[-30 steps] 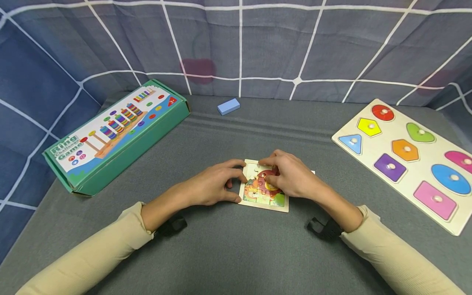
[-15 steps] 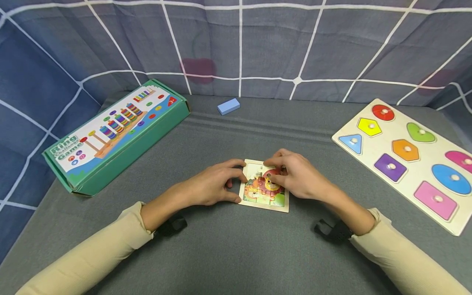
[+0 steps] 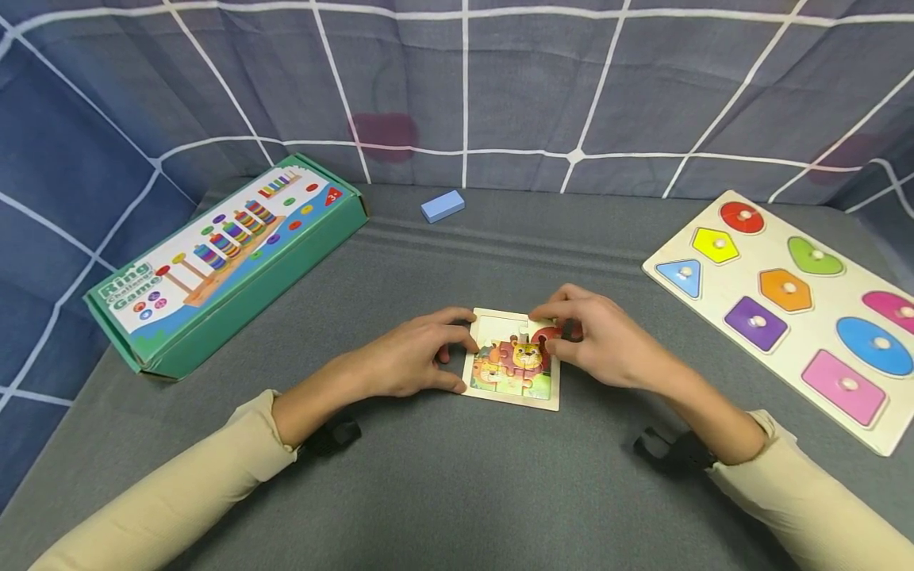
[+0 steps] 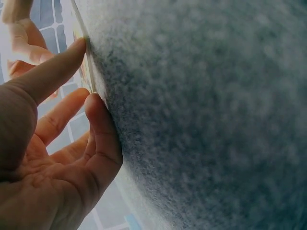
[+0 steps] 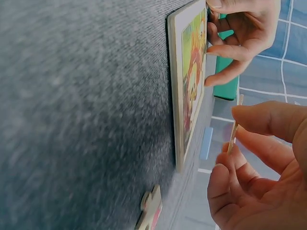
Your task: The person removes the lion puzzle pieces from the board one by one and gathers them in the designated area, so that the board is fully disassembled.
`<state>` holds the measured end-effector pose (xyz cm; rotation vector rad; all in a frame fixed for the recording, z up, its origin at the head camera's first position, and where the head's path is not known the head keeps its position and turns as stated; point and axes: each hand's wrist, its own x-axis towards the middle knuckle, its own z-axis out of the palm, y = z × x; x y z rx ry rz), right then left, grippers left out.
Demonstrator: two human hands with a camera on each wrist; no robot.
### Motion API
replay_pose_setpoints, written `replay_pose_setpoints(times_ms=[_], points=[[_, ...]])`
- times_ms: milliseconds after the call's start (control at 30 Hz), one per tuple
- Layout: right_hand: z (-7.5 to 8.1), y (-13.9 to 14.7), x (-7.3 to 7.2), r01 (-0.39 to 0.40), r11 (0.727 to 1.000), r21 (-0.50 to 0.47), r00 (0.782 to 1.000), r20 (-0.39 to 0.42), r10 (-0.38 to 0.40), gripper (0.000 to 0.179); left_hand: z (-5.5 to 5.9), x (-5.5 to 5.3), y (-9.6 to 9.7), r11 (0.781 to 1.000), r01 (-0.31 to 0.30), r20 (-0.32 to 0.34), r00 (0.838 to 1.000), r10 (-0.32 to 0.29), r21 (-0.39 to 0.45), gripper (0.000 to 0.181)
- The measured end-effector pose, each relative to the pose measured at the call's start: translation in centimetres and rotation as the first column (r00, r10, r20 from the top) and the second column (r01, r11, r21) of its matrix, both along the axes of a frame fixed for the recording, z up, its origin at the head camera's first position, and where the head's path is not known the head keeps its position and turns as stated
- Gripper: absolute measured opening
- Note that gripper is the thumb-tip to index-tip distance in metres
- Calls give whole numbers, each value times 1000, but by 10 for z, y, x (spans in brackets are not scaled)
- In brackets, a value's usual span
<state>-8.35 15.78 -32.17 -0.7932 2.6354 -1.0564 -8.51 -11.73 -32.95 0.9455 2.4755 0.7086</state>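
Observation:
A small wooden jigsaw puzzle (image 3: 505,387) with a cartoon animal picture lies in a pale frame in front of me. Thumb and fingers of my left hand (image 3: 410,357) hold the frame's left side, near its corners. Over the upper right of the puzzle, my right hand (image 3: 607,337) pinches a red and cream puzzle piece (image 3: 544,335). In the right wrist view this piece (image 5: 233,136) is raised above the board, its thin edge between thumb and fingers. The upper part of the frame shows bare cream wood. Another loose puzzle piece (image 5: 152,210) lies on the table beside the frame.
A green ring game box (image 3: 228,262) stands at the left. Farther back lies a blue block (image 3: 443,206). A knobbed shape board (image 3: 721,300) occupies the right side. A checked curtain (image 3: 514,87) hangs behind the grey tabletop (image 3: 457,492).
My right hand has moved to the right with the puzzle piece, from the upper middle of the puzzle to its upper right, uncovering more of the picture. The left hand stays in place.

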Motion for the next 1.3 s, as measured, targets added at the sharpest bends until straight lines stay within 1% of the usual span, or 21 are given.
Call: replay_pose_setpoints(times_ms=[133, 267, 433, 567, 667, 733, 1000, 1300], points=[[1, 10, 5, 15, 1000, -15, 1000, -1, -15, 31, 1, 1, 0, 1000, -1, -8, 1000, 1, 4, 39], [3, 22, 12, 38, 999, 4, 999, 1, -38, 35, 0, 2, 0, 1000, 0, -7, 1000, 0, 18, 39], [4, 37, 19, 62, 997, 42, 997, -47, -60, 36, -3, 3, 0, 999, 5, -13, 1000, -5, 33, 38], [3, 48, 24, 84, 996, 30, 992, -100, -80, 37, -3, 3, 0, 999, 3, -18, 1000, -2, 38, 39], [2, 56, 27, 99, 995, 18, 988, -118, -96, 38, -2, 3, 0, 999, -3, -16, 1000, 3, 36, 39], [1, 61, 29, 115, 993, 18, 987, -116, -112, 38, -2, 3, 0, 1000, -3, -12, 1000, 4, 31, 40], [-5, 81, 31, 147, 988, 42, 981, -132, -141, 38, 0, 1, 2, 1000, -9, 26, 1000, 9, 7, 42], [-13, 92, 29, 161, 984, 70, 981, -122, -152, 37, 1, 0, 2, 1000, -17, 39, 999, 17, -1, 42]])
